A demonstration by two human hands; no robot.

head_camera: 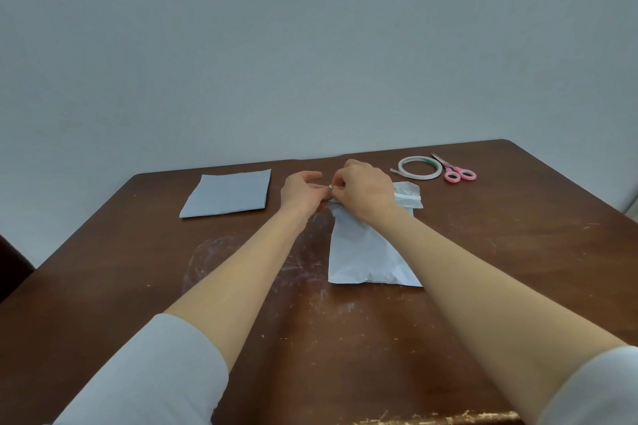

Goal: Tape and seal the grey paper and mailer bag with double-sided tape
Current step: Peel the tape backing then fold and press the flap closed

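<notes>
**Mailer bag: tape liner at the flap**

Item: mailer bag point(366, 252), pale grey, flat on the brown table point(518, 252), right of centre, open flap at its far end. A white tape strip point(407, 196) runs across the flap.
Left hand point(300, 195): fingers curled, tips closed at the strip's left end, apparently pinching the liner.
Right hand point(366, 193): fingers bunched together on the same spot, heel resting on the bag.
Grey paper point(226, 195): far left, untouched, well apart.
Tape roll point(419, 167) and pink scissors point(457, 171): far right, side by side.
Handling note: likely a liner peel; hold the flap flat, lift the liner low and slowly so the adhesive stays down
</notes>
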